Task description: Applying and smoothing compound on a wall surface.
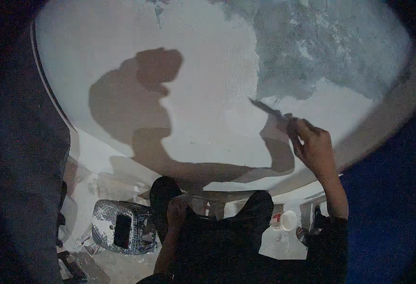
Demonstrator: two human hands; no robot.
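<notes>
My right hand [314, 142] is raised in front of the wall [203, 80], its fingers closed round a putty knife [267, 109]. The dark blade is seen nearly edge-on and points up and left, its tip near the line between white coating and bare grey surface. From this angle I cannot tell whether the blade touches the wall. Low beside my left knee, my left hand [176, 211] is curled. Dim light hides what it holds, if anything.
Rough grey wall [317, 47] shows at the upper right. A black-and-silver patterned case [118, 227], splashed white, stands on the floor to the left. A white bucket [289, 220] is right of my right knee. My shadow falls across the wall.
</notes>
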